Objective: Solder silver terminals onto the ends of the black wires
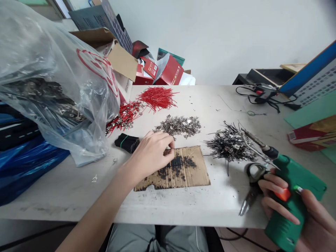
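My right hand [279,196] is wrapped round a green soldering gun [291,213], whose tip points up and left over a heap of black wires with metal ends [233,145]. Scissors [252,189] lie beside that hand. My left hand [157,148] is closed in a pinch at the top edge of a scorched cardboard piece [194,171]; whatever its fingertips hold is hidden. Just beyond it lies a pile of small silvery metal terminals [181,125]. A bundle of black wires [127,142] tied with a green band rests left of my left hand.
Red wires [157,98] and red wires with metal ends [126,115] lie farther back. A large clear plastic bag [78,80] bulges over the left side. At the back right sits a tangled black cable [265,95], near a blue-edged box [312,77].
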Demonstrator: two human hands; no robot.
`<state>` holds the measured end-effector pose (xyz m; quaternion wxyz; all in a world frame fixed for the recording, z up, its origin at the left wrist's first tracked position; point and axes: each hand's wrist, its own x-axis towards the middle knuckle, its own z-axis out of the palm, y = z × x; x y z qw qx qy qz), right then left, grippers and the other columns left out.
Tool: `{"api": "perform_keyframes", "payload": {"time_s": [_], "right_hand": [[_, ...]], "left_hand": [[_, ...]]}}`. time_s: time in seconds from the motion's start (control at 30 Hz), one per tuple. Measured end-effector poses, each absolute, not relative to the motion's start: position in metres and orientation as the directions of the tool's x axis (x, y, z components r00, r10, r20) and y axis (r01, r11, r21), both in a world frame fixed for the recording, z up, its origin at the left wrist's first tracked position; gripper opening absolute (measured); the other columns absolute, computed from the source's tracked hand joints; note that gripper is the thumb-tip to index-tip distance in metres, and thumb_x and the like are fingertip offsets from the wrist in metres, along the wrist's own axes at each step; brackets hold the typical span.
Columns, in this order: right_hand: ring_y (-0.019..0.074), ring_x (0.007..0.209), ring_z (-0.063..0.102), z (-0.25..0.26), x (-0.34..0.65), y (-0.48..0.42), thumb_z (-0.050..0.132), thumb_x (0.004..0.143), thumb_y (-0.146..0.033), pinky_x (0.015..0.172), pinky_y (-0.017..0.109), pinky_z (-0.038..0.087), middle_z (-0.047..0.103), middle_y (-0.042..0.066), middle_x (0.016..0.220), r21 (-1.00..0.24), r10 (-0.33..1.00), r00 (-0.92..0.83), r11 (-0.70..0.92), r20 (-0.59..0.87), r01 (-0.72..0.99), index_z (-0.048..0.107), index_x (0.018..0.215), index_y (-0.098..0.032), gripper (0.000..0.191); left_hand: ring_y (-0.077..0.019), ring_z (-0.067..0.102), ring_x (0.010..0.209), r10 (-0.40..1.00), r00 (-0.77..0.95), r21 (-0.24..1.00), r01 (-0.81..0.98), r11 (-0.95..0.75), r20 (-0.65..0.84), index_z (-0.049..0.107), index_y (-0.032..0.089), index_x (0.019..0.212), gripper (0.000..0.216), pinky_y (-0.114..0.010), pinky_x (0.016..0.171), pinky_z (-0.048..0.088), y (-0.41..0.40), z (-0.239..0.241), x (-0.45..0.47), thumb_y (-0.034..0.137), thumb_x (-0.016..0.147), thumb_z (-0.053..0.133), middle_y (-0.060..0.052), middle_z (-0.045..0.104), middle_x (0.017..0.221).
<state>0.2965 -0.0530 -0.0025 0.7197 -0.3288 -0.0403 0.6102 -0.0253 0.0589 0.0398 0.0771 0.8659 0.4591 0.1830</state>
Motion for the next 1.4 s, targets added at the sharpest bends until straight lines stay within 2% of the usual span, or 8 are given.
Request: {"api": "perform_keyframes", "payload": {"time_s": [0.1,0.27,0.33,0.53,0.67,1.0,1.13,1.4], "right_hand": [[0.0114,0.069,0.055,-0.004,0.296,-0.055,0.073,0.072,-0.008,0.039,0.010,0.050,0.047,0.005,0.089,-0.524,0.919,0.252,0.060,-0.304,-0.850,0.058,0.120,-0.012,0.049],[0.0106,0.073,0.056,-0.001,0.293,-0.055,0.074,0.075,-0.007,0.044,0.008,0.050,0.048,0.004,0.090,-0.531,0.921,0.250,0.057,-0.298,-0.845,0.056,0.127,-0.010,0.056],[0.0104,0.071,0.055,0.001,0.292,-0.054,0.077,0.073,-0.011,0.042,0.007,0.048,0.048,0.003,0.088,-0.549,0.923,0.249,0.051,-0.292,-0.834,0.057,0.126,-0.010,0.056],[0.0116,0.068,0.052,0.002,0.296,-0.052,0.087,0.064,-0.017,0.037,0.007,0.045,0.046,0.001,0.083,-0.610,0.919,0.218,-0.030,-0.328,-0.792,0.061,0.118,-0.013,0.060],[0.0113,0.067,0.051,-0.001,0.298,-0.052,0.087,0.065,-0.018,0.036,0.007,0.045,0.047,0.002,0.083,-0.594,0.921,0.247,0.022,-0.302,-0.804,0.059,0.123,-0.009,0.065],[0.0099,0.067,0.050,-0.006,0.301,-0.049,0.090,0.061,-0.019,0.035,0.005,0.040,0.043,0.001,0.083,-0.643,0.913,0.281,0.027,-0.296,-0.765,0.063,0.113,-0.008,0.059],[0.0109,0.067,0.046,-0.008,0.305,-0.050,0.090,0.061,-0.021,0.033,0.007,0.038,0.042,0.001,0.082,-0.649,0.916,0.263,0.004,-0.302,-0.761,0.062,0.116,-0.009,0.063],[0.0101,0.069,0.050,-0.006,0.300,-0.053,0.085,0.068,-0.018,0.038,0.006,0.045,0.044,0.002,0.085,-0.620,0.920,0.268,0.035,-0.287,-0.783,0.059,0.121,-0.007,0.060]], "left_hand": [[-0.0151,0.060,0.076,0.780,0.575,0.357,0.694,-0.625,0.248,0.062,0.019,0.080,0.009,-0.034,0.078,0.043,0.048,0.036,-0.010,0.012,0.086,0.061,0.004,0.066,0.081],[-0.0179,0.062,0.085,0.699,0.658,0.196,0.674,-0.713,0.282,0.063,0.018,0.087,0.013,-0.036,0.078,0.039,0.038,0.024,0.006,0.016,0.096,0.054,0.000,0.070,0.090],[-0.0186,0.062,0.086,0.702,0.656,0.179,0.683,-0.709,0.277,0.064,0.018,0.088,0.012,-0.037,0.077,0.038,0.037,0.022,0.005,0.017,0.096,0.055,0.000,0.071,0.091],[-0.0183,0.063,0.085,0.773,0.564,0.316,0.706,-0.634,0.291,0.065,0.020,0.089,0.006,-0.036,0.078,0.038,0.037,0.025,0.004,0.024,0.087,0.062,0.002,0.070,0.090],[-0.0196,0.064,0.091,0.765,0.591,0.298,0.704,-0.644,0.257,0.068,0.020,0.096,0.011,-0.038,0.082,0.039,0.038,0.021,0.008,0.025,0.091,0.059,0.001,0.071,0.096],[-0.0186,0.062,0.087,0.765,0.584,0.297,0.706,-0.643,0.270,0.067,0.020,0.086,0.013,-0.037,0.081,0.037,0.036,0.015,0.010,0.025,0.093,0.058,0.001,0.069,0.090],[-0.0183,0.062,0.086,0.780,0.565,0.296,0.722,-0.625,0.269,0.066,0.020,0.085,0.013,-0.037,0.078,0.036,0.036,0.016,0.009,0.025,0.093,0.058,0.001,0.069,0.089],[-0.0181,0.062,0.085,0.785,0.562,0.303,0.724,-0.620,0.262,0.066,0.020,0.084,0.014,-0.037,0.079,0.036,0.037,0.016,0.010,0.025,0.093,0.057,0.001,0.070,0.090]]}}
